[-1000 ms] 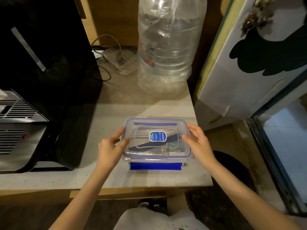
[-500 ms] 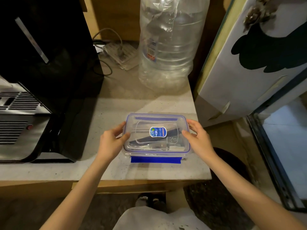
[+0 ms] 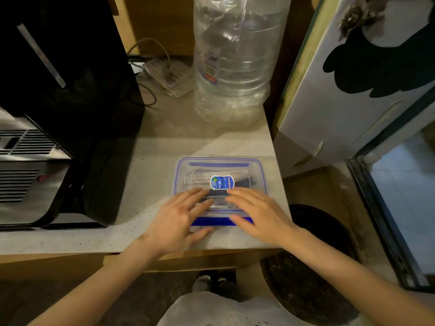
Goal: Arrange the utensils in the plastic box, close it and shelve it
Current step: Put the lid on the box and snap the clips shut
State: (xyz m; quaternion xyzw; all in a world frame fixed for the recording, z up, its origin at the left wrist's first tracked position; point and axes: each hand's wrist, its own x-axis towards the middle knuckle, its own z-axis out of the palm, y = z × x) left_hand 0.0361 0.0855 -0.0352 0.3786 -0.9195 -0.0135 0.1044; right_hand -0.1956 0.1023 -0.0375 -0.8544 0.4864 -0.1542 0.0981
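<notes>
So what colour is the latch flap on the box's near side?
Blue latch flap, clearest in the head view.

A pale, speckled worktop is seen, edged in wood along its near side. On its left part, a black appliance with a slanted silver strip is placed, and a brushed-metal front with vent slats and a small red button is shown at its foot. At the back, a large clear water bottle wrapped in thin plastic is stood upright, and a white power strip with cables is laid just left of it. To the right, a white door bearing a dark shape is seen. A dark round mat is laid on the floor below.
</notes>
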